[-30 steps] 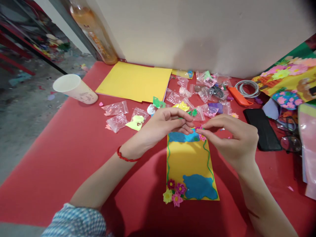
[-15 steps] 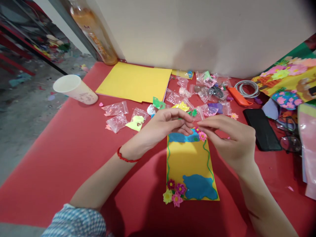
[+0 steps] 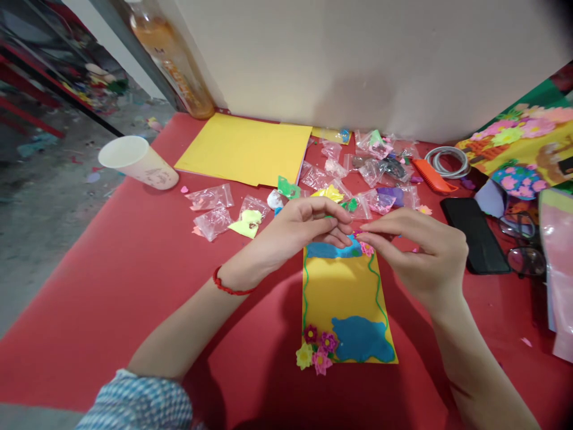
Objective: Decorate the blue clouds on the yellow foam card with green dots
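A yellow card (image 3: 340, 289) with blue patches, wavy green lines and clay flowers lies on the red table. Above its far end, my left hand (image 3: 311, 224) is half curled, palm turned toward my right hand, its fingers pressed together; what it holds, if anything, is hidden. My right hand (image 3: 416, 248) is beside it, thumb and index fingertips nearly meeting in a pinch close to the left fingertips. Anything between them is too small to make out. Pink, magenta and yellow flowers (image 3: 321, 361) sit at the card's near left corner, and a pink flower (image 3: 367, 248) at the far right.
Small plastic bags of coloured clay (image 3: 376, 170) are scattered behind my hands. Yellow sheets (image 3: 246, 146), a paper cup (image 3: 138, 162) and a bottle (image 3: 172, 65) stand or lie at the back left. To the right are a phone (image 3: 474, 236), glasses (image 3: 527, 261) and an orange comb (image 3: 434, 176).
My right thumb and index fingertips have shifted slightly, with a little more space between them. My left hand has hardly moved, and the card is where it was.
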Demonstrator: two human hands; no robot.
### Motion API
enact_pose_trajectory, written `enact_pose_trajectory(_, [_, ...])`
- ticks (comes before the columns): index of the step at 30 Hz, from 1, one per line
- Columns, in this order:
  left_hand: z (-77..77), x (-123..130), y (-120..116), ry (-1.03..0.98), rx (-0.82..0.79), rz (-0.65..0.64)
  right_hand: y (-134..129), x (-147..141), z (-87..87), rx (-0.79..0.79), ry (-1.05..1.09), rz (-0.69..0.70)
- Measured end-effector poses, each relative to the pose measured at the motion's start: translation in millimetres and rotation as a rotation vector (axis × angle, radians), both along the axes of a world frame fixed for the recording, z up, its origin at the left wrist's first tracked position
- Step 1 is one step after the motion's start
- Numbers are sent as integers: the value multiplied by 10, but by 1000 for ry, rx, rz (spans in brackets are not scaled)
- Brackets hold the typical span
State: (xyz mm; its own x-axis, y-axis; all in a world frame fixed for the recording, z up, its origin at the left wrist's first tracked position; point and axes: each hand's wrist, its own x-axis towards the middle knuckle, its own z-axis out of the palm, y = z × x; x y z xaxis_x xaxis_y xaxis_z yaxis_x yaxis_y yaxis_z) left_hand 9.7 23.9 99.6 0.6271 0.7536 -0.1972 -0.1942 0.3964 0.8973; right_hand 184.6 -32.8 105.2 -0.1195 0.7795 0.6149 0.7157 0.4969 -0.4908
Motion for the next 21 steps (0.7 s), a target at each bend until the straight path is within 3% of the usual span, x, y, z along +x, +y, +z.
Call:
enact_pose_trajectory(11, [-6, 6, -8, -5, 10, -5, -1, -12, 7, 0, -12, 24])
enact_pose_trajectory(16, [-21, 4, -11, 0, 43, -14, -7, -7, 1, -4, -32, -28])
enact_pose_trajectory(21, [-33, 7, -7, 0, 35, -3, -5, -21, -14, -9, 0, 22])
